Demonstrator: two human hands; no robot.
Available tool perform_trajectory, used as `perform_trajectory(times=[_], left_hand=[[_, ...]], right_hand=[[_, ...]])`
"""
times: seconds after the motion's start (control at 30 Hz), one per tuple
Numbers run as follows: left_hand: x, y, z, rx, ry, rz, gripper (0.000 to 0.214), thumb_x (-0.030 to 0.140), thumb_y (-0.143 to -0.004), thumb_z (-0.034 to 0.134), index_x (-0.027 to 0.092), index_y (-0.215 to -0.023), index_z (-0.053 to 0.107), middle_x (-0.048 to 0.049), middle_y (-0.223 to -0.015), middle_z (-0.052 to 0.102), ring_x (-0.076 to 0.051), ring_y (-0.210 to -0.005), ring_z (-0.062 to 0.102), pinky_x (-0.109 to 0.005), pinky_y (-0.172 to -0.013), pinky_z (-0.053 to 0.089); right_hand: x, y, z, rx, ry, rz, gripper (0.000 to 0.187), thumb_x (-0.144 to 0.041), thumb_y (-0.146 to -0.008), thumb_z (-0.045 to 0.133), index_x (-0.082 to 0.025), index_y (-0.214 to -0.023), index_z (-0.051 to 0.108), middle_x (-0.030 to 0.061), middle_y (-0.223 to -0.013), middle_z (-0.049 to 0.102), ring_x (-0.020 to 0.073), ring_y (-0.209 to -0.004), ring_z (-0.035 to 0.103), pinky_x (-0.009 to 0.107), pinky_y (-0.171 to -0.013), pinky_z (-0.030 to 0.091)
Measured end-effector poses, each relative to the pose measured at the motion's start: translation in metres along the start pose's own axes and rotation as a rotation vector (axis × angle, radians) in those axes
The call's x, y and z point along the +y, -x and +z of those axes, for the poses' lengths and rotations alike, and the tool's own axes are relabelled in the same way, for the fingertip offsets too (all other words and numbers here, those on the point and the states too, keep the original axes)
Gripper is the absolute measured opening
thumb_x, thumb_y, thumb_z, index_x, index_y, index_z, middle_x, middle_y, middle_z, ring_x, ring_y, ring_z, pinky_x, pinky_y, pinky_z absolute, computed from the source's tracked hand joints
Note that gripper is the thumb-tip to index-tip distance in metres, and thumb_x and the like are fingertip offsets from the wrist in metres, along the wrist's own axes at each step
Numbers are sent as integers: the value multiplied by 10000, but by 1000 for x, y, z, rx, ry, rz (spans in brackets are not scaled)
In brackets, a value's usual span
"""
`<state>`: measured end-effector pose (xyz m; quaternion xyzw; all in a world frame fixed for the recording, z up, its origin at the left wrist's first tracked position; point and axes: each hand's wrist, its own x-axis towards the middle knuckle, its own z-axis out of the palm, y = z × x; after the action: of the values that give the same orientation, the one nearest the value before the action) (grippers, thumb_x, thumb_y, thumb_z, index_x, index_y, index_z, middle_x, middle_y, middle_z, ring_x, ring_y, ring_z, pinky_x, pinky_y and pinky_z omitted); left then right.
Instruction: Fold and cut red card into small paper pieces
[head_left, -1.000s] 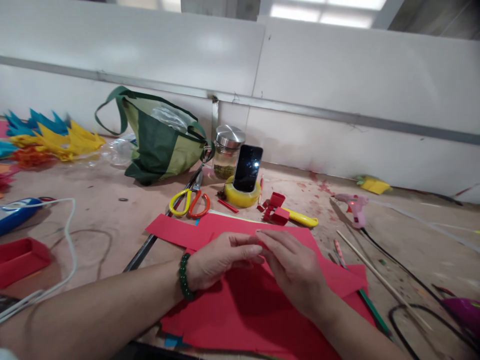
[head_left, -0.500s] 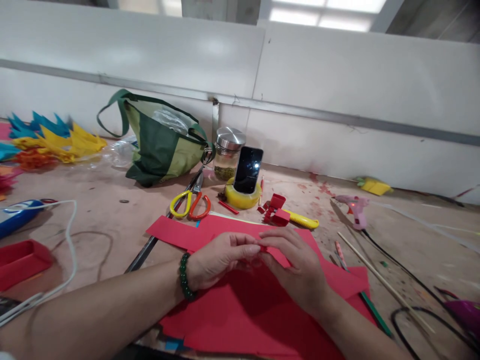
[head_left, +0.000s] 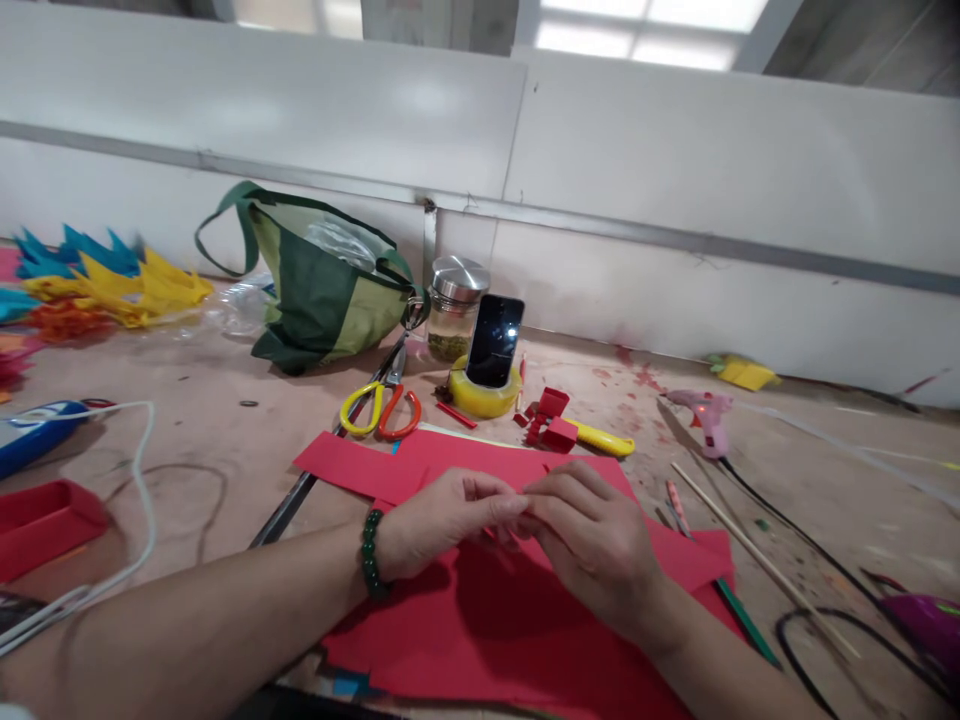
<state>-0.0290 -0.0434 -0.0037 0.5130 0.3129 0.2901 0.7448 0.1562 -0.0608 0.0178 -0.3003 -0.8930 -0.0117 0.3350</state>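
My left hand (head_left: pixel 457 520), with a green bead bracelet (head_left: pixel 371 553) at its wrist, meets my right hand (head_left: pixel 592 535) over stacked red paper sheets (head_left: pixel 480 630). The fingertips of both are pinched together on a small piece of red paper, mostly hidden by the fingers. A red paper strip (head_left: pixel 349 465) lies to the left of the hands. Just beyond them are small folded red paper pieces (head_left: pixel 553 420) and a yellow-handled cutter (head_left: pixel 604 440).
Scissors (head_left: pixel 382 405), a phone (head_left: pixel 495 340) on a yellow tape roll (head_left: pixel 484 395), a glass jar (head_left: pixel 454 310) and a green bag (head_left: pixel 330 290) stand beyond. At right lie a pink glue gun (head_left: pixel 705 415), its black cable and a wooden stick (head_left: pixel 757 555). A red paper box (head_left: pixel 52 525) sits left.
My right fingers have curled inward and closed against the left fingertips. The red paper seen between the hands before is now mostly covered.
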Motion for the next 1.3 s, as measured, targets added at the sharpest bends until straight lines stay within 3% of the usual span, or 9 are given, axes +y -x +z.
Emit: perform_trajectory(times=[0.17,0.37,0.53,0.93,1.03,1.17,1.3], left_hand=[[2,-2,0,82,-100,17,431,529,-798,578,107,-792,662,-39,-696,606,-118,-624,547,-233,-593,407],[-1,-3,0,261,-322,312,314,353,-766,680,144,-1000,664,-80,-947,679,-174,-822,604,-264,-719,465],[2,1,2,327,-423,418,132,236,-775,672,146,-866,706,-67,-848,705,-169,-782,621,-250,-699,469],[10,7,1,391,-789,580,103,179,-828,579,153,-747,637,-35,-712,625,-143,-682,551,-246,-637,404],[12,6,3,369,-693,487,122,200,-814,585,150,-705,606,-27,-664,602,-137,-635,528,-243,-593,391],[10,0,2,259,-355,364,185,310,-825,578,137,-773,616,-26,-680,606,-130,-633,557,-240,-611,435],[7,-8,-6,379,-113,393,305,417,-847,522,140,-939,610,-15,-745,591,-110,-617,560,-233,-600,447]], right_hand=[[5,-1,6,68,-170,174,98,-130,-843,579,-195,-872,647,39,-817,657,164,-777,592,289,-676,506],[11,3,12,60,-235,366,64,-215,-818,636,-223,-852,690,24,-789,690,158,-722,652,276,-642,536],[9,5,14,19,-254,561,62,-272,-789,659,-225,-802,696,10,-734,727,164,-641,672,276,-598,547],[-2,-1,13,-27,-528,664,127,-257,-778,644,-181,-875,676,44,-815,725,176,-732,682,298,-689,561],[-2,-4,11,-79,-567,700,124,-288,-783,646,-179,-831,680,32,-763,712,162,-691,658,273,-646,536],[2,-4,6,-118,-598,703,184,-329,-823,598,-169,-758,661,16,-670,662,137,-611,594,238,-551,475],[4,-4,2,-106,-593,667,226,-353,-847,560,-164,-740,620,12,-641,622,131,-596,565,240,-549,465]])
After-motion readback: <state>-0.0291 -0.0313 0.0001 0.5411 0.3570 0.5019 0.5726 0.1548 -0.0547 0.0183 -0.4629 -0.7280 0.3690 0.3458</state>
